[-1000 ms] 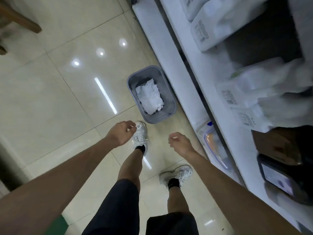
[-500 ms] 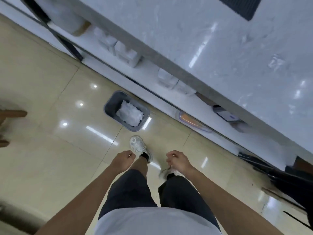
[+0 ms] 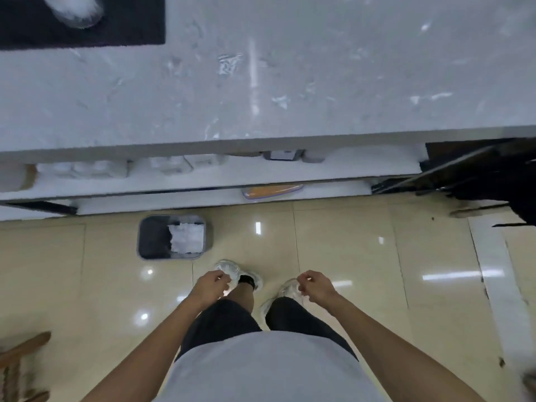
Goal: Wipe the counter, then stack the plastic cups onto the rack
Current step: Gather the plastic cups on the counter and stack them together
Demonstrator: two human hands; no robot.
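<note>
Head view. Bench (image 3: 290, 91): pale grey marbled stone, glossy, flat slab beyond the fingers. Dark rectangular mat (image 3: 121, 27) at far left, carrying a blurred translucent cup (image 3: 77, 10). Left hand (image 3: 209, 288) and right hand (image 3: 317, 287): fingers loosely curled, holding nothing, over glossy beige floor tiles. Grey rectangular bin (image 3: 150, 239) with crumpled white paper ahead-left of left fingers. Versus 0.5 s ago: bench edge now runs level across the frame, not diagonal.

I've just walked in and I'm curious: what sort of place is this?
Probably a café or shop service area, seen from behind the counter: a long marble-look top, a shelf beneath with white packets, a grey bin of crumpled paper on a glossy tiled floor.
</note>
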